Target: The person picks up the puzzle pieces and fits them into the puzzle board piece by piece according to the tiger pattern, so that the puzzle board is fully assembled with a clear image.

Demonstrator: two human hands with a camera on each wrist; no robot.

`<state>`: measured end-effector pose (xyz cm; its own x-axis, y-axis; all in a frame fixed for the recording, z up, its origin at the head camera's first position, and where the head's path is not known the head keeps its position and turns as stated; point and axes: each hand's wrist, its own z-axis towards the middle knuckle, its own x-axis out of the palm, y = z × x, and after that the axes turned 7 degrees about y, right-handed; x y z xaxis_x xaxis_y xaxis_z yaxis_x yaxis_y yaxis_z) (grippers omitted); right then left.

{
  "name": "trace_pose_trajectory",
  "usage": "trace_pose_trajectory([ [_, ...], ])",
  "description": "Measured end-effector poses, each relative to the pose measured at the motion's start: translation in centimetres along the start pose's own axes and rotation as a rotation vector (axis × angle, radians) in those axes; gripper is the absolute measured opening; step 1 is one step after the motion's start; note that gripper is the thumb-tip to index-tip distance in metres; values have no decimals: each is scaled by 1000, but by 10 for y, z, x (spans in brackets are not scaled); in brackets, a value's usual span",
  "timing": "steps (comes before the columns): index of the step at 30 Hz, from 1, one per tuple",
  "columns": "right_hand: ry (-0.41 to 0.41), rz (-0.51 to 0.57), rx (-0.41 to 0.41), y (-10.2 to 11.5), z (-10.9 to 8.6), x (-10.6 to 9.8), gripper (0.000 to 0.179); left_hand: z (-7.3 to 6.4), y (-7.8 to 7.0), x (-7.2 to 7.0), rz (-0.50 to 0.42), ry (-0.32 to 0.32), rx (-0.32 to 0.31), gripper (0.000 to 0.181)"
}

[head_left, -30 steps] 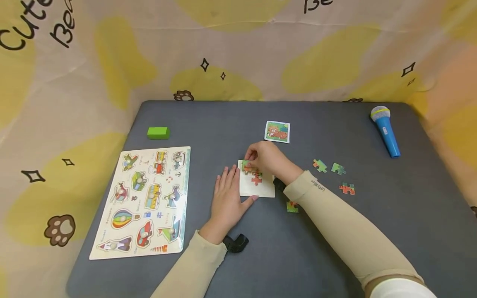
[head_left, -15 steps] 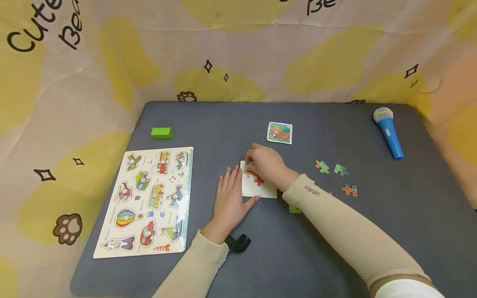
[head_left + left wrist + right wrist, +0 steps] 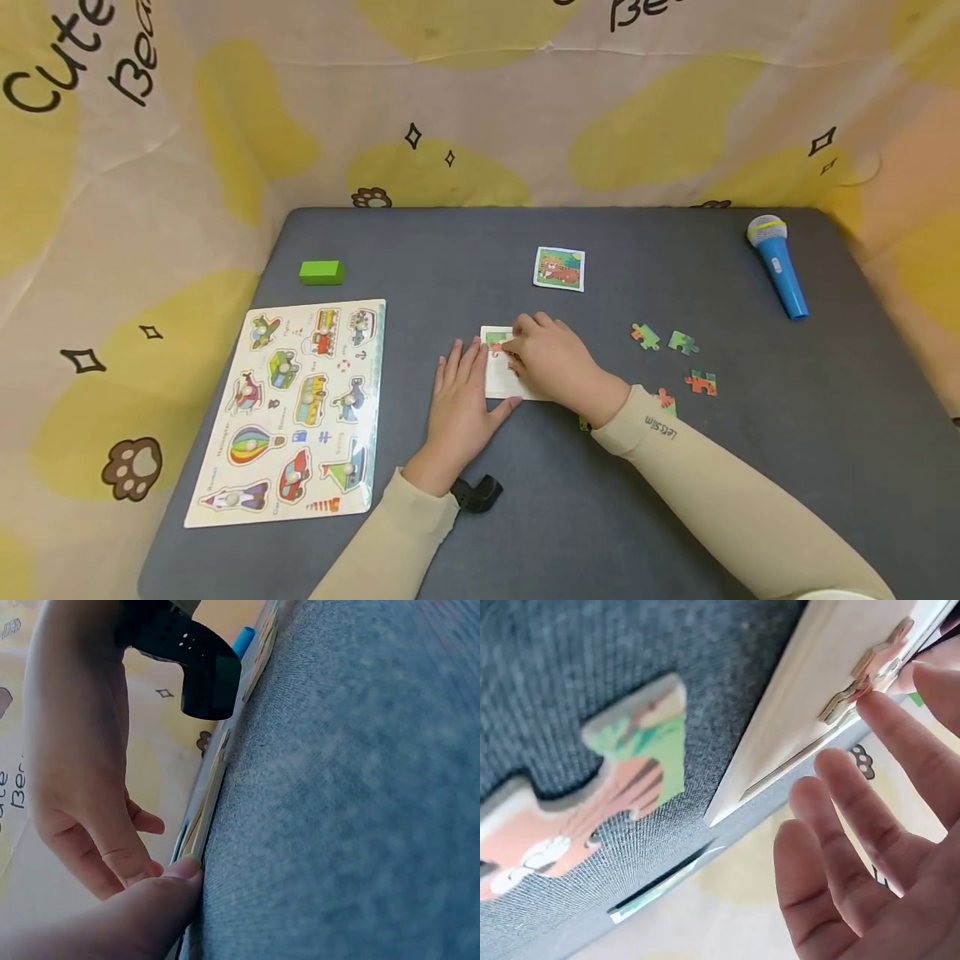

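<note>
My left hand (image 3: 461,408) lies flat at the left side of a small white puzzle board (image 3: 498,387), fingers straight along its edge. In the left wrist view its thumb (image 3: 161,904) touches the board's near edge (image 3: 210,802). My right hand (image 3: 558,367) leans over the board from the right. In the right wrist view its index fingertip touches the joined jigsaw pieces (image 3: 885,652), while the other fingers stay loose and hold nothing. A green and orange jigsaw piece (image 3: 496,340) shows at the board's upper left corner; the hand hides most of the rest.
Several loose jigsaw pieces (image 3: 701,382) lie right of the board, one partly under the right sleeve. A tiger picture card (image 3: 559,268) lies behind it. A vehicle peg puzzle (image 3: 288,408) and green block (image 3: 322,272) are left; a toy microphone (image 3: 778,267) is far right.
The right hand has drawn slightly right and toward me, letting go of the corner piece, which now shows on the board. The left hand stays in place.
</note>
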<state>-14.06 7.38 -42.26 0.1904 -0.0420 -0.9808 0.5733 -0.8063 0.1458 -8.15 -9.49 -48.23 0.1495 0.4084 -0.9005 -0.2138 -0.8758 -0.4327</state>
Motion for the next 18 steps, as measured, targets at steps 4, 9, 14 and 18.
trace_pose_trajectory([
  [4,1,29,-4,-2,-3,2,31,-1,0,1,1,-1,8,96],
  [9,-34,97,35,-21,-17,-12,36,-1,-1,2,-13,-24,27,93],
  [14,17,120,156,-56,-38,-31,29,-1,-2,2,-30,-33,43,87],
  [18,114,170,187,-74,-50,-34,26,-1,-2,1,-29,-31,35,84],
])
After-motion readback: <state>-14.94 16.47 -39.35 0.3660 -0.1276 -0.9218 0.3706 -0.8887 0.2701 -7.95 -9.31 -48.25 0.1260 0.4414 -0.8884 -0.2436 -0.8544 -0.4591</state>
